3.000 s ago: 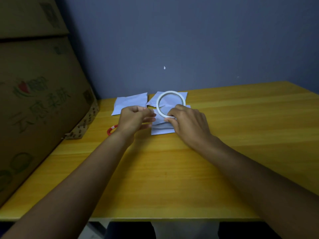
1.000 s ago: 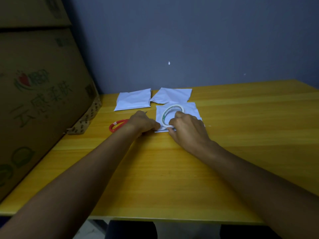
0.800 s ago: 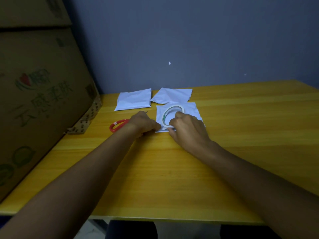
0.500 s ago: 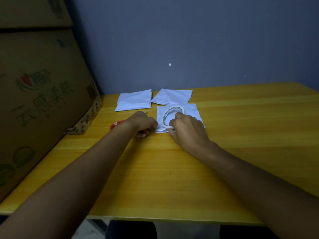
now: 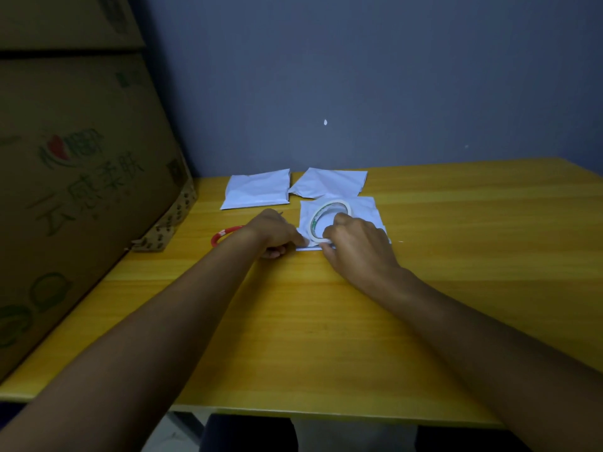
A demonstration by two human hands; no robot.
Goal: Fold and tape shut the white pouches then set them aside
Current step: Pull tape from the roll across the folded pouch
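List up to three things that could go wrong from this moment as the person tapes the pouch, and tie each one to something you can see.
1. The right hand holds the tape roll on edge over the pouch; the tape may land crooked.
2. The left hand works at the pouch's near left corner; the fold could spring open if it lets go.
3. The red scissors lie under the left wrist and could be knocked.

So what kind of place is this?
Probably a small packing or storeroom corner: stacked cardboard cartons beside a yellow table, white pouches and a tape roll against a bare wall.
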